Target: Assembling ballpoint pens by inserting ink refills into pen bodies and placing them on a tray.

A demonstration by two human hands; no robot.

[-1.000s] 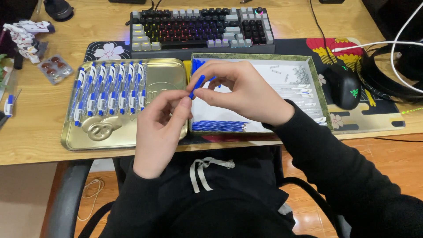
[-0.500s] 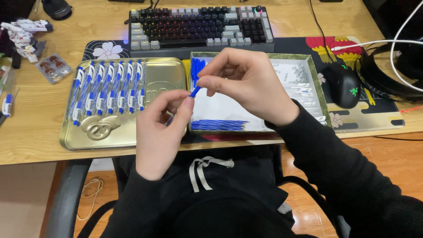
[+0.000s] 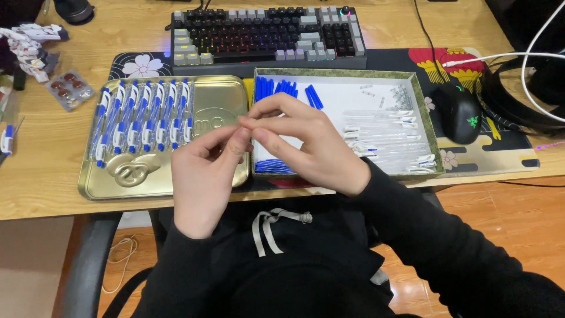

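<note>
We pinch a small pen part, mostly hidden, between both hands' fingertips.
Left hand (image 3: 203, 176) meets right hand (image 3: 306, 144); tin (image 3: 218, 97) with pens (image 3: 144, 121) left, box (image 3: 421, 112) just behind.

A glossy gold metal tray (image 3: 223, 94) was seen on the matt, pale wood desk (image 3: 35, 159); blue-and-white plastic pens (image 3: 144, 118) shone, and the box (image 3: 421, 112) looked like matt card.

tin tray (image 3: 223, 94) gold | pens (image 3: 144, 118) blue-white | sleeve (image 3: 447, 247) black
</note>
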